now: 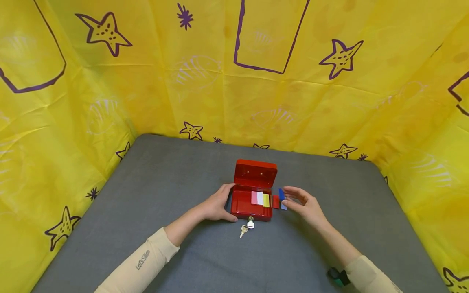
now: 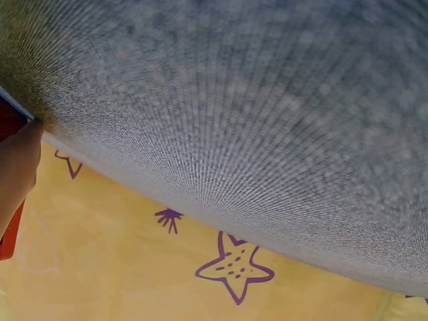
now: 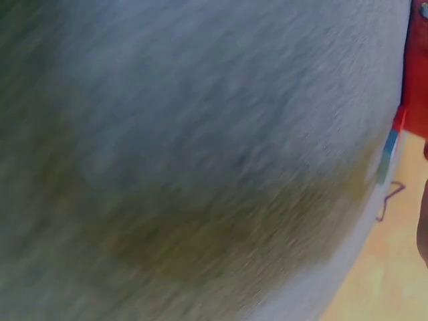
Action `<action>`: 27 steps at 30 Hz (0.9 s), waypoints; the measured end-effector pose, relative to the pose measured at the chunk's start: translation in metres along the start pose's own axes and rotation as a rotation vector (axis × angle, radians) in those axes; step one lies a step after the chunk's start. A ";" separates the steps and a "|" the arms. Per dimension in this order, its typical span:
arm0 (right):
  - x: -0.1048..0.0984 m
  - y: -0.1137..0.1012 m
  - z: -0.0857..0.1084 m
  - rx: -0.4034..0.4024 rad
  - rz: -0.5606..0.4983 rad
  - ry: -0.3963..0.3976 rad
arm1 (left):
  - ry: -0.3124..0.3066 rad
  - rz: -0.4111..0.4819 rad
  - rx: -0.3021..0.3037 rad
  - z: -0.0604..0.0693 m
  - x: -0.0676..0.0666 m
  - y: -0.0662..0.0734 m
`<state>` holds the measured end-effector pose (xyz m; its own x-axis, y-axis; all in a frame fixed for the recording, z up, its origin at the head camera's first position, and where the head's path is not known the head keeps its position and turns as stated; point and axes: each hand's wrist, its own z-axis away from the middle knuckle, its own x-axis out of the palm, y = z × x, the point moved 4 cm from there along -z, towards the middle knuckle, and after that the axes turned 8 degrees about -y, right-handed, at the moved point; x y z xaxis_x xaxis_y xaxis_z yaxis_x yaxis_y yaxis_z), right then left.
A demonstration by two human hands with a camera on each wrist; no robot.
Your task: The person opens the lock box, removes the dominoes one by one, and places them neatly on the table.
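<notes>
A red metal cash box (image 1: 242, 208) lies on the grey table with its lid (image 1: 256, 173) raised. Inside, toward its right side, are a pink, a white and a yellow strip (image 1: 266, 200). My left hand (image 1: 217, 205) grips the box's left side, thumb at the front corner and fingers toward the back. To the right of the box, my right hand (image 1: 304, 205) pinches a small dark blue piece (image 1: 281, 193). Beside the box's right wall are a red piece (image 1: 276, 202) and a lighter blue piece (image 1: 283, 205), close to those fingertips.
One key (image 1: 250, 223) sits at the box's front lock, and another key (image 1: 243, 231) hangs beside it. Yellow cloth walls (image 1: 220, 93) with drawn starfish surround the grey table (image 1: 176, 171). A dark band-like object (image 1: 338, 276) is at the right wrist.
</notes>
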<state>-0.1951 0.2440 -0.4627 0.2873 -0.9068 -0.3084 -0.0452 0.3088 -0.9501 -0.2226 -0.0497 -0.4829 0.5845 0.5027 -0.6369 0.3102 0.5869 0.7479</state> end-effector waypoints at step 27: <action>-0.033 0.030 0.003 0.001 0.221 -0.017 | 0.001 -0.016 0.012 0.000 0.000 0.001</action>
<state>-0.2031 0.2840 -0.4807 0.2870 -0.8121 -0.5081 -0.1084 0.4995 -0.8595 -0.2227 -0.0496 -0.4823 0.5787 0.4935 -0.6493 0.3286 0.5876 0.7394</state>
